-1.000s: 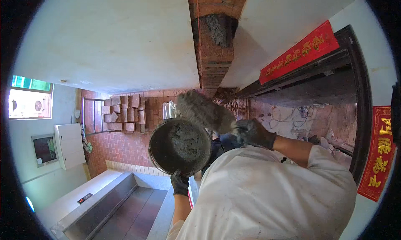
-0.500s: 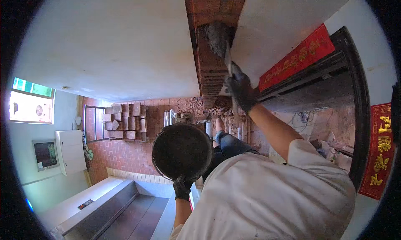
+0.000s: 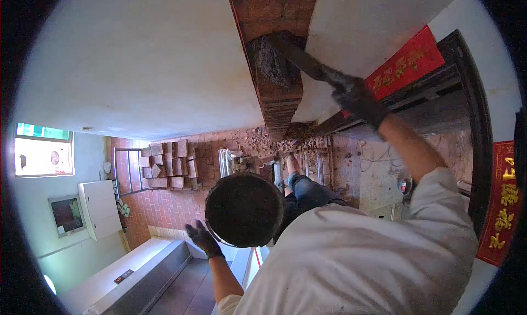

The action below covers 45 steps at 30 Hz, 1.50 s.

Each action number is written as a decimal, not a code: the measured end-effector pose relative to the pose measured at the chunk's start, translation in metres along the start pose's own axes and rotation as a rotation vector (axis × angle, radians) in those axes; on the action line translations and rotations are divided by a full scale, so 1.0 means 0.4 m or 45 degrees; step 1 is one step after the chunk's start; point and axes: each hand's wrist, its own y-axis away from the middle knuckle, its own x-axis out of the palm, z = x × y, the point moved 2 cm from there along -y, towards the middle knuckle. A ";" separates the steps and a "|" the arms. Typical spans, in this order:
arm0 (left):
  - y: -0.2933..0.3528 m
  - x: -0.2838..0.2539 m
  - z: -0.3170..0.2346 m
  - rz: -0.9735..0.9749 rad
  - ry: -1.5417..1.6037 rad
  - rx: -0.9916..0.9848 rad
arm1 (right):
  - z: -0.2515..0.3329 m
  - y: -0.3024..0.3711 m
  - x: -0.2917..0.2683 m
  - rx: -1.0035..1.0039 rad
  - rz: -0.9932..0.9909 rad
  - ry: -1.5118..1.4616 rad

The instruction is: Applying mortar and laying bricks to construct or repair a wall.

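In a dark glove, my right hand point(image 3: 354, 95) grips the handle of a trowel point(image 3: 302, 58), its long blade reaching left. The blade's tip rests over a heap of wet grey mortar point(image 3: 270, 67) on top of a narrow brick wall point(image 3: 281, 103). My left hand point(image 3: 203, 240), also gloved, is beside the rim of a round black bucket point(image 3: 245, 211), with fingers spread and nothing held. The bucket's inside is too dark to make out its contents. What supports it is hidden.
White walls flank the brickwork, with a red string point(image 3: 247, 57) along its left edge. Stacked bricks point(image 3: 169, 166) stand on the tiled floor at left. On the right is a dark door frame point(image 3: 475, 123) with red banners point(image 3: 406, 62). Rubble point(image 3: 255, 139) lies below the wall.
My left hand has let go of the bucket's rim and opened to its left. My right hand has swung right and turned the trowel, its blade now lying across the mortar.
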 end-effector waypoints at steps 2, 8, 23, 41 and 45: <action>-0.060 0.048 -0.123 0.047 0.183 0.432 | -0.043 -0.036 -0.090 -0.282 -0.044 0.239; -0.192 0.450 -0.582 0.743 0.675 0.680 | -0.115 -0.165 -0.209 -0.571 0.249 0.878; -0.128 0.997 -1.029 1.309 0.789 1.226 | -0.127 -0.456 -0.163 -0.264 0.636 0.913; -0.082 0.969 -1.005 1.472 0.652 0.874 | -0.048 -0.294 -0.140 0.528 1.258 -0.292; -0.059 0.913 -1.026 1.363 0.661 1.047 | -0.047 -0.295 -0.144 0.189 1.200 0.082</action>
